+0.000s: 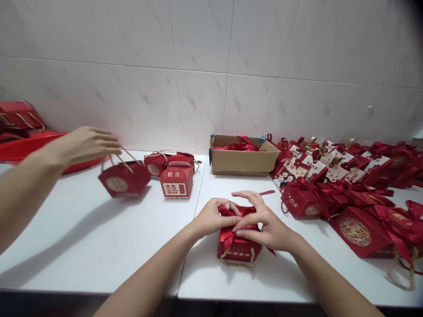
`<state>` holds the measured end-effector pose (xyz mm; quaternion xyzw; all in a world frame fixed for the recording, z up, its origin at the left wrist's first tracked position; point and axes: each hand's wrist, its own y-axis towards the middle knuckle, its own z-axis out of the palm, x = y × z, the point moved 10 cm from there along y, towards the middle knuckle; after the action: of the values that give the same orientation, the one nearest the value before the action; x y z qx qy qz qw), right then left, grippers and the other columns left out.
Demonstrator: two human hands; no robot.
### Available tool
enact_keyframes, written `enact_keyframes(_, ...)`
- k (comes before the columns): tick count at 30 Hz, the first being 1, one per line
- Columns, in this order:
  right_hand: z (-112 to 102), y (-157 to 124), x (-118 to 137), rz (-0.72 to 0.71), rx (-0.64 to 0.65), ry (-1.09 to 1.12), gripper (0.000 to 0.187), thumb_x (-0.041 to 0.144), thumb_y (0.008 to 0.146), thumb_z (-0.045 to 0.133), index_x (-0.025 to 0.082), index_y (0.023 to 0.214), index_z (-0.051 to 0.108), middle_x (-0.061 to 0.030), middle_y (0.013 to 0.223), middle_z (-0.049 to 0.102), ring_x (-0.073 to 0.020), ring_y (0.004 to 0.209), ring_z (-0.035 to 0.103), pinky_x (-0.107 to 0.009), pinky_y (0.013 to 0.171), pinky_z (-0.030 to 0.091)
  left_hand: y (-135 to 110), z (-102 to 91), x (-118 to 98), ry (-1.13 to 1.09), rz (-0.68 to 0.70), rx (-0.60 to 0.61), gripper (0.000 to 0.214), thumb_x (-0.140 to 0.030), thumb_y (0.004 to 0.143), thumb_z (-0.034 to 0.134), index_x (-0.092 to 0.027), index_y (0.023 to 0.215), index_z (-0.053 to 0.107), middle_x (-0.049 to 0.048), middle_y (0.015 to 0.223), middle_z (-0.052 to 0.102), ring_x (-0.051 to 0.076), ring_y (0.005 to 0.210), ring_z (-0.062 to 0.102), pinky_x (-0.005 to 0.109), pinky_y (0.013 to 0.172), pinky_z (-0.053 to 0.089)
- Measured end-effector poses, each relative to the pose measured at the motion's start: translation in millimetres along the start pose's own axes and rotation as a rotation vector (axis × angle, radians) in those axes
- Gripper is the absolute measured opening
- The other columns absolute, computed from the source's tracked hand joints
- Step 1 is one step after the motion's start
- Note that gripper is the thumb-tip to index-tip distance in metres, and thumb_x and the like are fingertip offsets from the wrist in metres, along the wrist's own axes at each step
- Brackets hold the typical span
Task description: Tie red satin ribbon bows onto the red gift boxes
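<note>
A small red gift box (pixel 238 246) with a red satin ribbon (pixel 246 211) and a gold rope handle sits near the front edge of the white table (pixel 99 246). My left hand (pixel 213 218) pinches the ribbon at the box's top left. My right hand (pixel 264 222) pinches the ribbon on the right, with fingers curled over the box top. Both hands are closed on the ribbon.
Another person's hand (pixel 84 145) at the left holds a red hexagonal box (pixel 124 180) by its rope handles. Small red boxes (pixel 176 180) stand behind it. An open cardboard box (pixel 243 156) of red ribbons sits at the wall. Several ribboned red boxes (pixel 346 193) crowd the right side.
</note>
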<state>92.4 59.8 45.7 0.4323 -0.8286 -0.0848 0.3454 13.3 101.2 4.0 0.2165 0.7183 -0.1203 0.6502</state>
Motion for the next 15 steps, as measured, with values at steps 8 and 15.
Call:
enact_keyframes(8, 2.7, 0.1, 6.1, 0.0, 0.041, -0.004, 0.012, 0.03, 0.079, 0.065, 0.027, 0.082, 0.076, -0.0076, 0.139, 0.036, -0.031, 0.128, 0.029, -0.051, 0.104, 0.028, 2.7, 0.7, 3.6, 0.042, 0.047, 0.005, 0.011, -0.023, 0.067, 0.07, -0.014, 0.07, 0.064, 0.0037, 0.075, 0.067, 0.014, 0.07, 0.057, 0.028, 0.073, 0.045)
enact_keyframes(15, 4.9, -0.7, 10.9, -0.042, 0.026, -0.019, 0.012, 0.031, 0.078, 0.065, 0.027, 0.082, 0.076, -0.008, 0.139, 0.036, -0.0318, 0.128, 0.029, -0.052, 0.103, 0.027, 1.6, -2.0, 5.6, 0.063, 0.01, -0.03, 0.015, -0.027, 0.067, 0.071, -0.013, 0.069, 0.064, -0.0002, 0.066, 0.064, 0.01, 0.06, 0.053, 0.023, 0.06, 0.042)
